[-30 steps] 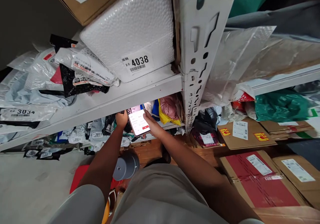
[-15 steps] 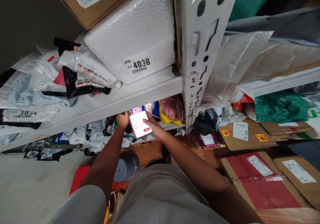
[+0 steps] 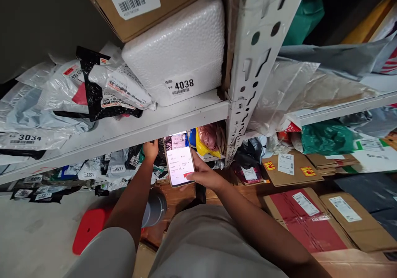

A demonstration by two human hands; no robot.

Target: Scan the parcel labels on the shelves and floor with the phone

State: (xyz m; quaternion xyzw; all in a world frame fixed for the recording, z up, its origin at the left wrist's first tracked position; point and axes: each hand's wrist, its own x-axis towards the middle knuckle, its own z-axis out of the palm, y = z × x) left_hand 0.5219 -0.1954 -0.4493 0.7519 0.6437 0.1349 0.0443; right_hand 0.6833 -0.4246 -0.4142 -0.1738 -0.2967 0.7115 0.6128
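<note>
My right hand [image 3: 203, 174] is wrapped round a smartphone [image 3: 179, 166] with its lit screen facing up. The thumb rests by a red button low on the screen; the upper part of the screen shows a camera picture of a label on dark wrapping. Left of the phone, my left hand [image 3: 150, 150] is closed at the edge of a black parcel [image 3: 161, 152], beneath the white shelf board [image 3: 173, 123]. The phone hides most of that parcel, and my left fingertips are partly hidden. Yellow and pink bags [image 3: 208, 140] lie just beyond the phone.
Above stand a white foam-wrapped box [image 3: 176, 50] marked 4038 and a carton [image 3: 173, 1]. A perforated upright post [image 3: 245, 75] divides the shelves. Bagged parcels [image 3: 58, 92] crowd the left. Cartons [image 3: 304, 216] lie low on the right. A red stool [image 3: 89, 228] and grey bucket [image 3: 155, 209] stand below.
The phone has come slightly nearer and to the right, and my right thumb has moved down to the red button. My left hand stays by the black parcel. The view has shifted a little.
</note>
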